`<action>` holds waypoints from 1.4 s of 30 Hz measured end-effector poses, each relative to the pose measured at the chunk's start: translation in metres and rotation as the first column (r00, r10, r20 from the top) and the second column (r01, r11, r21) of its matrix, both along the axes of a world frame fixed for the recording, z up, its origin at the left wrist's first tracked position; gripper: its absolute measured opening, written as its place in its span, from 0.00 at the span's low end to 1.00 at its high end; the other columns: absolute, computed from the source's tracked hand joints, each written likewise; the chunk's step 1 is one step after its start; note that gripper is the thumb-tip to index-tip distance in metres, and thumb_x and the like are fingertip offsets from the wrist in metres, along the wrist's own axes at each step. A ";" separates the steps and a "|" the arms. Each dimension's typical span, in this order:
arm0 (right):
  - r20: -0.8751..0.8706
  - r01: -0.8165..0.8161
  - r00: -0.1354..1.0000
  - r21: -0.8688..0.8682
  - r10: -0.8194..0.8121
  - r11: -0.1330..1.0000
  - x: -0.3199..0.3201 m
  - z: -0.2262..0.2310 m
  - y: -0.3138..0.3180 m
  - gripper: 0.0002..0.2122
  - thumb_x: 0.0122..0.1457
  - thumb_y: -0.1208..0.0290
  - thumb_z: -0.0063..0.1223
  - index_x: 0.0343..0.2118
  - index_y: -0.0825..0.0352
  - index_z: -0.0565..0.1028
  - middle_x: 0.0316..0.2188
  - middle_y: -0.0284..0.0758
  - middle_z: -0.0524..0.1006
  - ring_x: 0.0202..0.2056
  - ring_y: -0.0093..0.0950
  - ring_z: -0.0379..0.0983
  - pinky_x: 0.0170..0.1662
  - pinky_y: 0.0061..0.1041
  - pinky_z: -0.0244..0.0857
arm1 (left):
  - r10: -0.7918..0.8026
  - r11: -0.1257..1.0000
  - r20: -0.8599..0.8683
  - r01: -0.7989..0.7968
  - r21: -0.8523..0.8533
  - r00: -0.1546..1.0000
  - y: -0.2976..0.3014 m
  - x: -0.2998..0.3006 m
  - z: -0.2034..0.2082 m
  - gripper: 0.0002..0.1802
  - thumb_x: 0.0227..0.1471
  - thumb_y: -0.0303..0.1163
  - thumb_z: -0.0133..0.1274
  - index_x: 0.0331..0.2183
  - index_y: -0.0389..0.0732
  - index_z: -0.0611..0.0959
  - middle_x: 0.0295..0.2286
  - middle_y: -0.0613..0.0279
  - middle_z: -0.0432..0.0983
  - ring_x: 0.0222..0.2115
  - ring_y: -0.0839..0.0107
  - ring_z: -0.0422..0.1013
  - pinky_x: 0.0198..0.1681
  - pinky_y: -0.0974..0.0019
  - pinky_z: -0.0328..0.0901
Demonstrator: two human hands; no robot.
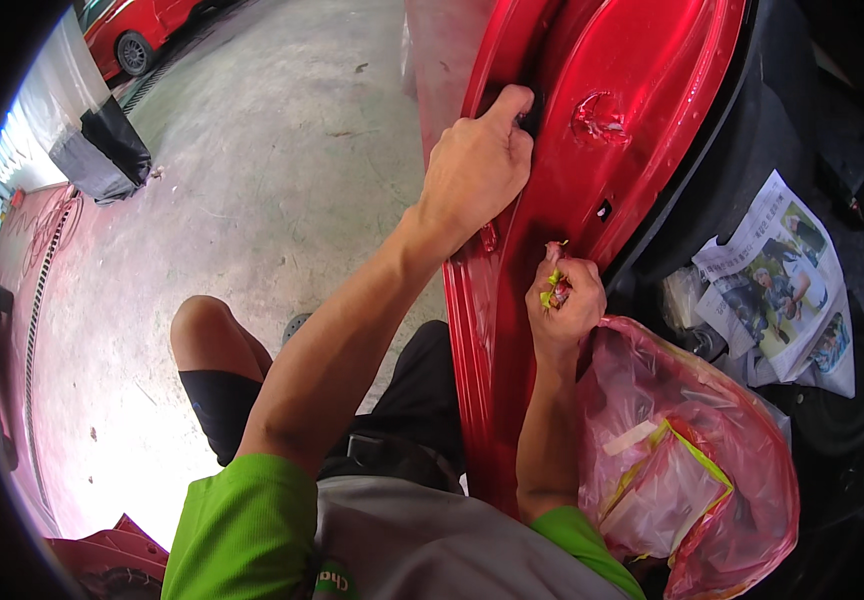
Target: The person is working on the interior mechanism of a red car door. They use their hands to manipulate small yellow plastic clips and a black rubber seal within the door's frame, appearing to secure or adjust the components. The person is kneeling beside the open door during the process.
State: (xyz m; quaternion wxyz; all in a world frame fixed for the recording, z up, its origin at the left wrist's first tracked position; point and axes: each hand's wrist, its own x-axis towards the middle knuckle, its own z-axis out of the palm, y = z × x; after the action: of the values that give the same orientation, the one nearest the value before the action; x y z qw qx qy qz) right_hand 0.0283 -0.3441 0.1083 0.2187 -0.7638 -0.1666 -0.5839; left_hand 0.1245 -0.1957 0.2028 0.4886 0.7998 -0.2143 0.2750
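Observation:
A glossy red car body panel (pixel 592 190), a door or its frame, runs up the middle. My left hand (pixel 480 165) is closed against its left edge, fingers curled over beside something small and dark; what they grip is hidden. Lower down, my right hand (pixel 566 300) is shut on a crumpled wad of yellow-green masking tape (pixel 556 288) stained red, just above the red surface. Close to the right wrist hangs a large sheet of clear masking film (pixel 697 390) tinted pink, with yellow-green tape strips (pixel 700 455) along part of it.
Printed newspaper sheets (pixel 782 285) lie on the dark interior to the right. A concrete floor (pixel 282 130) spreads out left, with a drain grate (pixel 37 330) along it. A plastic-wrapped pillar (pixel 97 120) and another red car (pixel 142 30) stand at the far left.

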 end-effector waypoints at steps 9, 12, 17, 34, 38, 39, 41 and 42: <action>-0.080 0.051 0.995 -0.073 -0.057 0.996 -0.004 0.005 -0.002 0.14 0.54 0.87 0.67 0.37 0.69 0.71 0.21 0.41 0.74 0.19 0.39 0.71 0.23 0.34 0.64 | -0.013 1.000 -0.011 0.013 -0.006 1.000 0.009 -0.012 -0.014 0.09 0.63 0.27 0.47 0.45 0.43 0.76 0.23 0.44 0.77 0.21 0.49 0.77 0.29 0.48 0.70; -0.011 0.025 1.000 -0.063 -0.025 0.998 0.000 0.005 0.000 0.16 0.53 0.86 0.68 0.38 0.68 0.70 0.21 0.41 0.74 0.19 0.39 0.71 0.23 0.35 0.64 | -0.077 0.979 -0.002 0.075 -0.189 0.997 0.003 -0.012 -0.010 0.09 0.65 0.27 0.47 0.46 0.41 0.77 0.23 0.48 0.76 0.19 0.62 0.75 0.27 0.54 0.71; 0.067 -0.021 0.998 0.036 0.019 0.999 0.005 -0.002 0.000 0.12 0.54 0.82 0.69 0.33 0.67 0.72 0.22 0.39 0.73 0.20 0.38 0.71 0.23 0.35 0.64 | -0.039 0.983 0.021 0.042 -0.181 0.999 -0.007 0.001 -0.009 0.12 0.64 0.26 0.47 0.48 0.40 0.77 0.25 0.44 0.78 0.21 0.51 0.77 0.28 0.52 0.71; 0.022 0.001 1.000 -0.003 -0.001 1.000 0.001 -0.001 -0.004 0.13 0.54 0.83 0.69 0.33 0.67 0.72 0.22 0.39 0.73 0.20 0.38 0.70 0.23 0.35 0.64 | -0.102 0.966 -0.305 0.021 -0.257 0.947 -0.012 -0.021 0.016 0.13 0.65 0.28 0.48 0.46 0.29 0.79 0.19 0.58 0.76 0.17 0.76 0.74 0.24 0.68 0.70; 0.033 -0.012 0.999 0.012 0.011 1.000 0.002 -0.004 -0.001 0.12 0.54 0.83 0.69 0.33 0.67 0.72 0.22 0.40 0.73 0.20 0.38 0.70 0.23 0.35 0.64 | -0.041 0.977 -0.128 0.012 -0.212 0.991 -0.010 -0.005 0.004 0.16 0.65 0.27 0.49 0.49 0.28 0.81 0.20 0.57 0.77 0.16 0.76 0.71 0.23 0.67 0.69; 0.043 -0.016 0.999 0.015 0.015 1.000 0.002 -0.005 -0.002 0.12 0.54 0.83 0.69 0.33 0.67 0.72 0.22 0.40 0.73 0.20 0.39 0.70 0.23 0.36 0.64 | -0.034 0.978 -0.134 0.005 -0.208 0.990 -0.012 -0.005 0.004 0.16 0.65 0.27 0.49 0.48 0.28 0.81 0.21 0.58 0.77 0.17 0.77 0.70 0.23 0.68 0.68; 0.063 -0.030 0.998 0.021 0.028 0.999 0.004 -0.005 -0.002 0.12 0.54 0.83 0.68 0.33 0.68 0.72 0.22 0.40 0.73 0.20 0.39 0.70 0.23 0.36 0.64 | 0.004 0.968 -0.140 -0.039 -0.247 0.990 -0.017 -0.005 0.002 0.15 0.65 0.27 0.49 0.47 0.27 0.82 0.21 0.59 0.76 0.18 0.79 0.69 0.23 0.69 0.67; 0.057 -0.014 0.998 0.020 0.013 1.000 0.003 -0.006 -0.001 0.12 0.53 0.83 0.68 0.33 0.68 0.72 0.22 0.40 0.73 0.19 0.39 0.70 0.23 0.36 0.63 | 0.036 0.954 -0.141 -0.076 -0.291 0.989 -0.021 -0.005 0.001 0.15 0.65 0.27 0.50 0.46 0.26 0.82 0.21 0.61 0.76 0.19 0.80 0.68 0.24 0.70 0.66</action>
State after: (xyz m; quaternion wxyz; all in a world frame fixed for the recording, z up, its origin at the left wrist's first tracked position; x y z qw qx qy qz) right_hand 0.0313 -0.3451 0.1027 0.2255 -0.7436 -0.1720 -0.6056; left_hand 0.1198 -0.2172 0.2034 0.6081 0.7400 -0.1145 0.2636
